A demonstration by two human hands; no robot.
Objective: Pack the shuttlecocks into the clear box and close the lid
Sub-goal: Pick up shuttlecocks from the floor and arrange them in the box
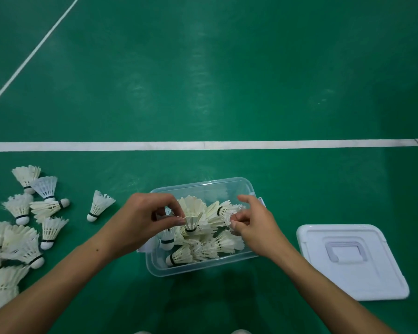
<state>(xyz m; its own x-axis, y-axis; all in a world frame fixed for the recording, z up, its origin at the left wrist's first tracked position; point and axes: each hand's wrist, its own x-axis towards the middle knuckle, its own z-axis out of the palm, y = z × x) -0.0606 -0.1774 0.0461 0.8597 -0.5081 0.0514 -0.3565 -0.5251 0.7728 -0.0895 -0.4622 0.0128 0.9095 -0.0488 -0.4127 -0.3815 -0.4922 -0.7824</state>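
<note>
Head view: both hands over clear box [159,268] on green floor [227,80]. Left hand [143,219], fingers pinched on feathers of upright shuttlecock [194,219] inside box. Right hand [256,227], fingers curled around feathers of another shuttlecock [223,209]. Loose pile of shuttlecocks [22,227] left; white lid [352,261] right, apart from box.

We saw a green court floor [203,80] crossed by white lines [203,145], bearing loose shuttlecocks [22,227] at left, the clear box [203,267] centrally, and its white lid [350,261] at right.
</note>
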